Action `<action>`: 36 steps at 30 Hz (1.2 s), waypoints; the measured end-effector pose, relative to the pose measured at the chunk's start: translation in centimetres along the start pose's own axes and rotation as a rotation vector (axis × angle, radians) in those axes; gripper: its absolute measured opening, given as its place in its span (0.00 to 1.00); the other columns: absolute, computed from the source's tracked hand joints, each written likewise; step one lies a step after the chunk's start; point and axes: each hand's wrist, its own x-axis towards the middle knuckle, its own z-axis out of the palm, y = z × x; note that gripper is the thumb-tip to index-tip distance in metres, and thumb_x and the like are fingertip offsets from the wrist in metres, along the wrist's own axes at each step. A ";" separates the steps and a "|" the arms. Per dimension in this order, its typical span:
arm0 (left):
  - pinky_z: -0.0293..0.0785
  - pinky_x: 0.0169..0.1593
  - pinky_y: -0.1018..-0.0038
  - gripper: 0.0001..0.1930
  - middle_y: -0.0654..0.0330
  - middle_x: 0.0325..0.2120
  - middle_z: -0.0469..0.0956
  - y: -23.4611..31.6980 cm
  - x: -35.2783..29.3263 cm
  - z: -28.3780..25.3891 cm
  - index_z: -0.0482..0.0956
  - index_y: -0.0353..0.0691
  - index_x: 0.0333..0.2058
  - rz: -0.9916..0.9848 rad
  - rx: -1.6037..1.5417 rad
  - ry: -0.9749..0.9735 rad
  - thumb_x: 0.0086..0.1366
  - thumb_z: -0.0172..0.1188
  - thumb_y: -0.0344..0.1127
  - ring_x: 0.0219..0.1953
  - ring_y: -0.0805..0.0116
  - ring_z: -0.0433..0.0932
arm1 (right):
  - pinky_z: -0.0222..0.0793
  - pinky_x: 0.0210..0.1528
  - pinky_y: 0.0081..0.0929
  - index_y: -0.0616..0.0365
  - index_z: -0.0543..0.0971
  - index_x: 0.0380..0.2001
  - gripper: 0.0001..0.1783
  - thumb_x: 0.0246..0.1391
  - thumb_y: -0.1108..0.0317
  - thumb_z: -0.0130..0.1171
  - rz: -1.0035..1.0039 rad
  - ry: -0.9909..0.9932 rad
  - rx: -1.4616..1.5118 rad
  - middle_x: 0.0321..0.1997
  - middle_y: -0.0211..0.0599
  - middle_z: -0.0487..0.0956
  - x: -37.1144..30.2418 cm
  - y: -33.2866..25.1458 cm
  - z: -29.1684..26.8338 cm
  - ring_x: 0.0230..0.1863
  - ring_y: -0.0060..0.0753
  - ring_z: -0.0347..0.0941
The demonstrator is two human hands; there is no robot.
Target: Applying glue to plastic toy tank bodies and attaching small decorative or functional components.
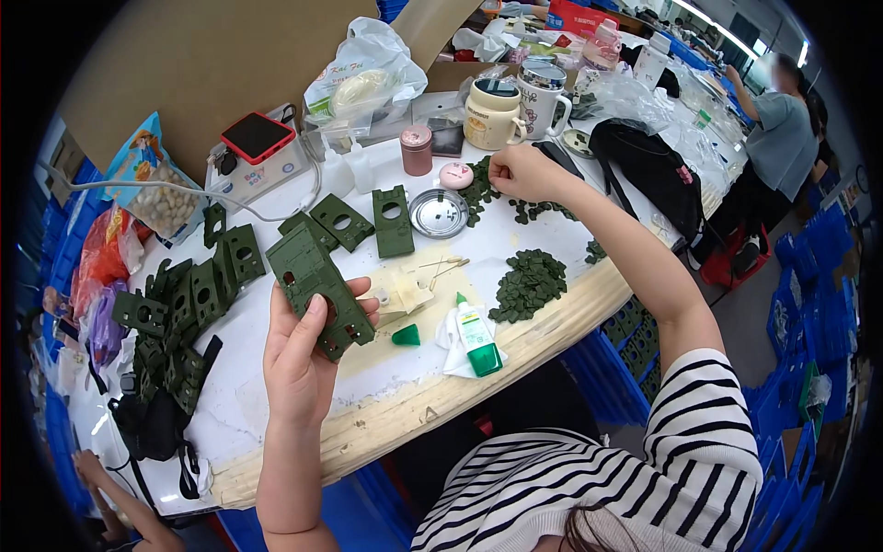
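Observation:
My left hand point(299, 354) holds a dark green plastic panel point(317, 285) with round holes, lifted above the white table point(276, 405). My right hand point(520, 173) reaches out to the far side, its fingers pinched over a scatter of small green parts point(478, 189) next to a round metal lid point(439, 213). Whether it grips a piece I cannot tell. A second heap of small green parts point(529, 281) lies near the table's front edge. A glue bottle with a green cap point(476, 333) lies on a white cloth, beside a loose green cone cap point(406, 336).
More green panels lie flat point(393, 221) and stacked at the left point(184, 304). Mugs point(492, 112), a small pink jar point(417, 150), a white box with a red phone point(258, 138), snack bags point(152, 189) and a black bag point(648, 166) crowd the back. Another person point(777, 129) sits far right.

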 end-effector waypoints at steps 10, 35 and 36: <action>0.75 0.50 0.64 0.20 0.43 0.45 0.74 -0.3 -0.3 -0.4 0.57 0.35 0.54 -0.016 0.023 0.016 0.66 0.50 0.30 0.46 0.57 0.77 | 0.70 0.30 0.15 0.64 0.75 0.34 0.05 0.53 0.76 0.56 -0.243 0.304 0.443 0.25 0.30 0.78 -2.7 -11.4 -3.0 0.26 0.14 0.72; 0.75 0.50 0.65 0.23 0.47 0.44 0.76 0.1 -0.2 -0.6 0.57 0.35 0.56 -0.121 0.033 -0.033 0.65 0.52 0.28 0.45 0.59 0.78 | 0.74 0.44 0.18 0.67 0.74 0.40 0.10 0.54 0.74 0.57 -0.237 -0.235 1.336 0.36 0.37 0.80 -3.7 -16.6 -0.2 0.40 0.21 0.77; 0.75 0.50 0.65 0.23 0.47 0.43 0.76 0.2 -0.3 -0.5 0.57 0.35 0.56 -0.117 0.035 -0.026 0.65 0.52 0.28 0.44 0.59 0.78 | 0.74 0.44 0.17 0.67 0.74 0.39 0.10 0.54 0.74 0.58 -0.255 -0.228 1.328 0.35 0.36 0.80 -3.7 -16.7 -0.1 0.40 0.20 0.77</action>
